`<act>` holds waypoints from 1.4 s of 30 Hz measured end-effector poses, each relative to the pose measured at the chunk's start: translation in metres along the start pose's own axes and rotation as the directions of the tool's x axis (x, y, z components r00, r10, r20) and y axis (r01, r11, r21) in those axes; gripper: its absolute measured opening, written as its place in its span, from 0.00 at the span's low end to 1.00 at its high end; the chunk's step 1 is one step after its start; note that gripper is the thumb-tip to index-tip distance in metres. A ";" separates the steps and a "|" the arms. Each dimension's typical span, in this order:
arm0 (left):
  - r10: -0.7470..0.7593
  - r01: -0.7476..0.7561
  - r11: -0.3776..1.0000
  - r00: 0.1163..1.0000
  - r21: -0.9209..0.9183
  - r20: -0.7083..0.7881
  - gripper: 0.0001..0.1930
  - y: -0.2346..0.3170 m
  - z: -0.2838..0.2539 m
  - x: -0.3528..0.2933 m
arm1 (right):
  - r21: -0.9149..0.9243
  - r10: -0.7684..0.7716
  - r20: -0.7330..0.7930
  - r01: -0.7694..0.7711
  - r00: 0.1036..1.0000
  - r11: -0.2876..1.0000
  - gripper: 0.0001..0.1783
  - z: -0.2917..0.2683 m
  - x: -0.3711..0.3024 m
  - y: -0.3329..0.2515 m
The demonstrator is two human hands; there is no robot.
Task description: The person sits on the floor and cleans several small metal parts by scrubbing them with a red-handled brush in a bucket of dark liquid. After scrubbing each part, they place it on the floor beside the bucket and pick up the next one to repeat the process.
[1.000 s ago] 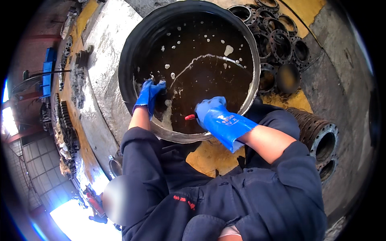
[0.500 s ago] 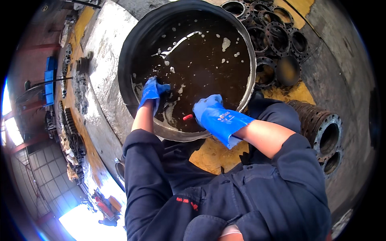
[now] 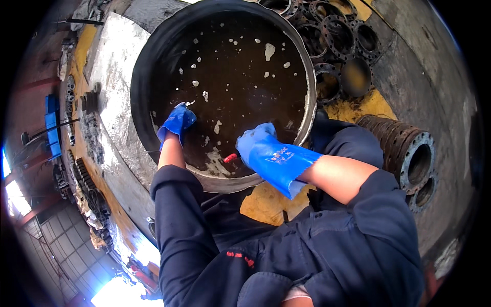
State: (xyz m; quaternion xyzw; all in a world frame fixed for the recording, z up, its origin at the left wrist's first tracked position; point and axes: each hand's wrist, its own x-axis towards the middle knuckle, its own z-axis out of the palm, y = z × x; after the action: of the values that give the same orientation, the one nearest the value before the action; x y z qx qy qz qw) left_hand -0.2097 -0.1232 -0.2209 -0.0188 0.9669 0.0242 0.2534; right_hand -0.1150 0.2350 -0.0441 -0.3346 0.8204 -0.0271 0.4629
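Observation:
A large round black tub (image 3: 139, 92) holds dark brown liquid (image 3: 230, 102) with patches of pale foam. My left hand (image 3: 178, 122), in a blue rubber glove, reaches over the tub's left side. Its fingers dip toward the murky liquid, and I cannot see whether they grip anything. My right hand (image 3: 258, 146), also gloved in blue, is closed at the near right part of the tub. A short red handle end (image 3: 230, 158) sticks out from the left of that fist. The rest of this tool is hidden by the glove and the liquid.
Rusty flange rings (image 3: 337, 38) are heaped beyond the tub at the right. More flanges (image 3: 404, 151) form a stack beside my right knee. Grey metal plates (image 3: 120, 56) cover the floor at left, with a row of dark parts (image 3: 89, 189) farther off.
The whole view has shifted, so the tub sits farther left. My left hand has moved nearer the tub's left wall and turned. My right hand keeps its hold on the red handle.

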 end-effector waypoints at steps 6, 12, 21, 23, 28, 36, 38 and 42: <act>-0.005 0.005 1.000 1.000 -0.018 -0.024 0.25 0.046 -0.036 -0.035 | 0.044 0.079 -0.044 -0.077 0.996 0.996 0.19 0.004 0.015 0.012; -0.143 0.118 0.968 0.985 -0.222 -0.097 0.21 0.127 -0.114 -0.121 | 0.045 0.096 -0.119 -0.091 0.988 0.995 0.22 -0.009 0.009 0.020; -0.129 0.116 0.992 0.927 -0.058 -0.352 0.09 0.136 -0.126 -0.199 | 0.283 0.194 -0.342 -0.096 0.919 0.954 0.19 -0.021 -0.010 0.062; 0.270 -0.177 0.940 0.910 0.292 -0.316 0.11 0.115 -0.122 -0.215 | 0.291 0.225 -0.354 -0.122 0.908 0.949 0.19 -0.020 -0.010 0.062; 0.236 -0.181 0.963 0.923 0.200 -0.303 0.08 0.126 -0.085 -0.239 | 0.372 0.254 -0.379 -0.104 0.890 0.922 0.22 -0.019 -0.016 0.058; -0.419 0.378 0.902 0.884 -0.210 -0.209 0.28 0.197 -0.101 -0.266 | 0.763 0.416 -0.500 0.160 0.760 0.626 0.24 0.012 0.015 0.071; -0.463 0.407 0.859 0.877 -0.310 -0.131 0.28 0.207 -0.113 -0.274 | 0.792 0.371 -0.346 0.056 0.862 0.608 0.24 0.010 0.013 0.068; -0.195 0.152 0.429 0.978 -0.890 0.073 0.29 0.177 -0.092 -0.286 | 0.819 0.148 -0.565 0.531 0.811 0.219 0.23 0.020 -0.007 0.056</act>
State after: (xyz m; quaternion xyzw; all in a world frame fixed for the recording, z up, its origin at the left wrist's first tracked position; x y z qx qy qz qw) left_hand -0.0140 0.0548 0.0058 -0.2485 0.8077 0.5009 0.1870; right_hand -0.1262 0.2877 -0.0699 -0.0613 0.6669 -0.6744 0.3108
